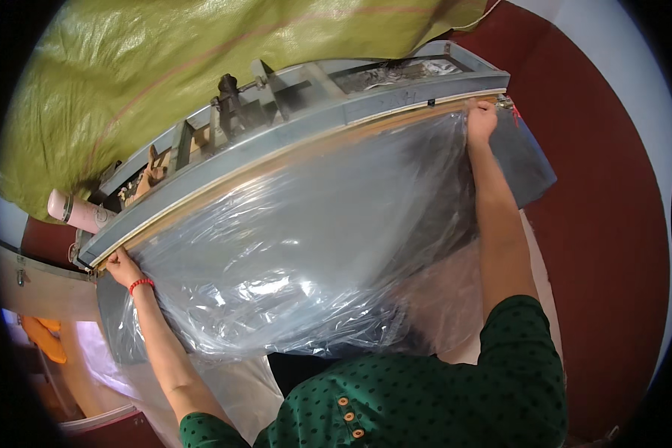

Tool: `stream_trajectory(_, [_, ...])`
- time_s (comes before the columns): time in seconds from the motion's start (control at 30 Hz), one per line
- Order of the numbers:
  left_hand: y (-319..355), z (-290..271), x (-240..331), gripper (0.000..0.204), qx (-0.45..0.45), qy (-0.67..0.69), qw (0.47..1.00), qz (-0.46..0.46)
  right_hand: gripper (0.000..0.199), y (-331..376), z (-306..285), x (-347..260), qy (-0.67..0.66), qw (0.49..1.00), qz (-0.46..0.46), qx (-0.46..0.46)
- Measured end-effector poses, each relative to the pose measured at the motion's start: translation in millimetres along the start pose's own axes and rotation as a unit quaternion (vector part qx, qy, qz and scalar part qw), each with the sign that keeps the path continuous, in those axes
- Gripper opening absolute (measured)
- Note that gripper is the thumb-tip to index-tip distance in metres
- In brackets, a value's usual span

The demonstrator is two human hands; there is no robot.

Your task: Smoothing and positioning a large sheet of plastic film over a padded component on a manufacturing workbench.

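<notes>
The clear plastic sheet (299, 231) lay spread between the person and a long bar-like edge, over a grey counter (526, 160), with its lower part bunched toward the person's lap. The step in hand looked like holding its upper edge straight along that bar; the next move seemed to call for an even pull at both corners, so that the edge stayed level and free of folds. The sheet was thin, glossy and see-through, fairly smooth across the upper middle but crumpled into bright, crinkled creases lower down and toward the left.

At its upper left corner the left hand (121, 264) had a closed grip, fingers curled and apparently pinching the film; at the upper right corner the right hand (482, 121) was likewise closed, seemingly on the film, though the exact finger contact was too small to make out. The arms were held wide apart.

Just beyond the sheet's edge ran a pale strip (276, 161) on the front of a grey metal frame (306, 123). Near the frame's left end lay a pink bottle (86, 213), tilted. Farther out were a yellow-green tarp (149, 67) and a dark red floor (605, 254).
</notes>
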State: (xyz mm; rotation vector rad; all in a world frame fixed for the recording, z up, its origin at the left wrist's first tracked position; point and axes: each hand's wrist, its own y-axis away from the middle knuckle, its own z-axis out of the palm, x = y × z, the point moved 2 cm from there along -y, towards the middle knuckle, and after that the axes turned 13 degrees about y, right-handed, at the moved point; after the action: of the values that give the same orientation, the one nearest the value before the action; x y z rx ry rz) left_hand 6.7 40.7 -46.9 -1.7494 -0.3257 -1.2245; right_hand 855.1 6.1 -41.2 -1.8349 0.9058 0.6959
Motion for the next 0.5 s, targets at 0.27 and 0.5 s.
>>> stream_trajectory(0.27, [1, 0, 10, 0.016, 0.025, 0.163, 0.979, -0.116, 0.013, -1, -12, -10, -0.145, 0.987, 0.051, 0.045])
stream_trajectory(0.5, [10, -27, 44, 0.003, -0.188, 0.211, 0.947, -0.150, 0.016, 82, -35, -169, -0.117, 0.969, -0.215, 0.027])
